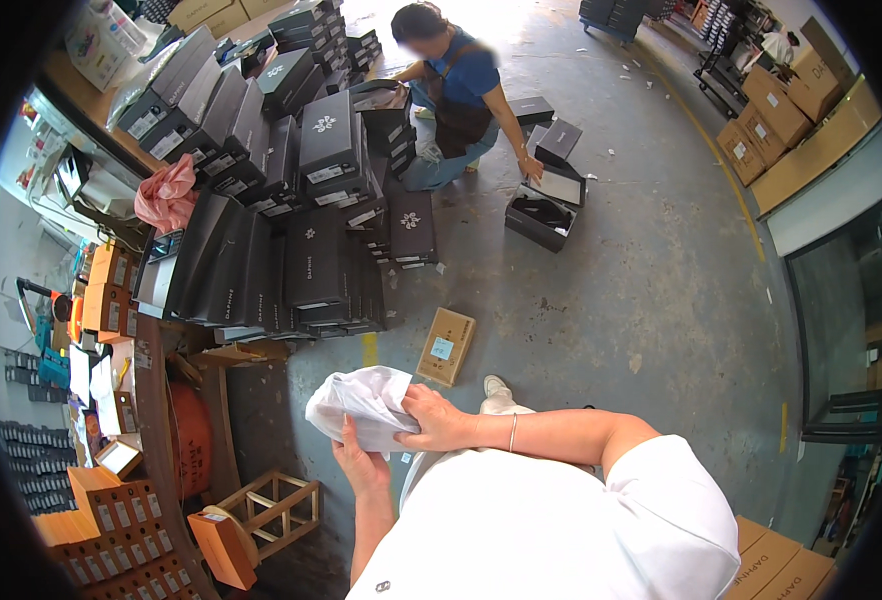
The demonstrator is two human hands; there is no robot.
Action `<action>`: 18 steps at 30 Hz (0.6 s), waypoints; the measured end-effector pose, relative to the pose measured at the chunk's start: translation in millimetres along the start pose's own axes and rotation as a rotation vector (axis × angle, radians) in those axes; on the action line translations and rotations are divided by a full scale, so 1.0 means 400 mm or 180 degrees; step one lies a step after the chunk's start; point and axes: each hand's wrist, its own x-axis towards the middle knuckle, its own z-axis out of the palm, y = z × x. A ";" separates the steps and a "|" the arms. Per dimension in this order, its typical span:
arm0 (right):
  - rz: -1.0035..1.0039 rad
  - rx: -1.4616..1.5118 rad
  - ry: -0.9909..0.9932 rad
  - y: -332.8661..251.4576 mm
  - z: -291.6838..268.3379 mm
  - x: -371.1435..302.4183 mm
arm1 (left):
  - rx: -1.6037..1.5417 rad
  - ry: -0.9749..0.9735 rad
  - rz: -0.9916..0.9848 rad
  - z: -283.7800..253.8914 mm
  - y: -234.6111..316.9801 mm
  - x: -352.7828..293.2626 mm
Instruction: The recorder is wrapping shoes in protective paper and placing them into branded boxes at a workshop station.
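Observation:
In front of my body I hold a bundle wrapped in thin white paper or plastic (346,395). What lies inside shows only as a greyish shape. My left hand (361,462) supports it from the near side, fingers up against the wrapping. From the right, my right hand (433,420) grips its edge, a thin bangle on that wrist. On the floor just beyond the bundle lies a flat brown cardboard box (447,346) with a pale blue label.
Stacks of dark shoeboxes (313,262) rise at the left beside a workbench. Ahead, a crouching person (458,90) reaches toward an open dark box (541,220). A wooden stool (281,510) stands at lower left, near orange boxes (111,515). Brown cartons (776,110) line the far right.

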 end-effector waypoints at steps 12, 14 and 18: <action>0.0188 0.0013 -0.0156 0.009 0.001 -0.001 | 0.0098 -0.0038 -0.0016 -0.009 -0.008 0.006; 0.0111 -0.0075 -0.0061 0.004 0.008 0.003 | 0.0077 -0.0022 0.0004 -0.011 -0.007 0.009; 0.0134 -0.0170 -0.0097 -0.043 0.001 0.024 | -0.0039 -0.0188 0.0090 -0.008 0.002 0.030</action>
